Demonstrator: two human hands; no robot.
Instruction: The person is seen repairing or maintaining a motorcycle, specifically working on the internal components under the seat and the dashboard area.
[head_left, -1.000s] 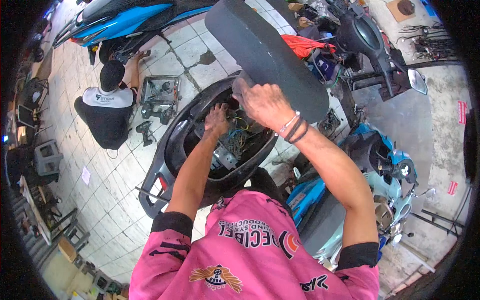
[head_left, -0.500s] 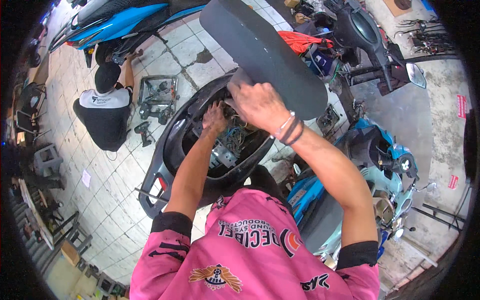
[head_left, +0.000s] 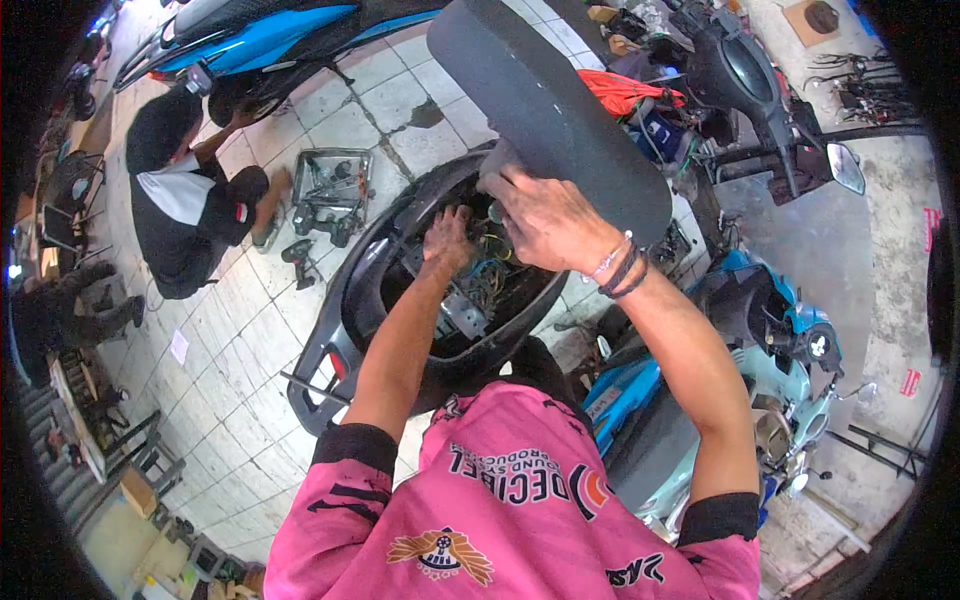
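A black scooter body [head_left: 318, 400] lies in front of me, its bay under the raised dark grey seat [head_left: 560, 110] uncovered. Inside the bay are a bundle of wires [head_left: 488, 280] and a silver metal part [head_left: 462, 316]. My left hand [head_left: 448, 240] reaches down into the bay beside the wires, fingers stretched out and apart. Over the bay's far right side, close under the seat, my right hand [head_left: 545, 220] is closed, fingers curled. A greyish piece shows at its fingertips, but I cannot make out what it is.
To the left a co-worker [head_left: 180, 215] crouches by a blue scooter [head_left: 270, 45]. Between us are a metal tool tray [head_left: 335, 180] and a power drill [head_left: 298, 262]. On my right stand a blue scooter [head_left: 625, 390] and a pale green one [head_left: 745, 375]. Another person [head_left: 60, 315] is at the left edge.
The view has shifted slightly. Both my hands stay at the bay, the right one a little lower against the seat. The co-worker has turned and shifted left, and another person has appeared at the left edge.
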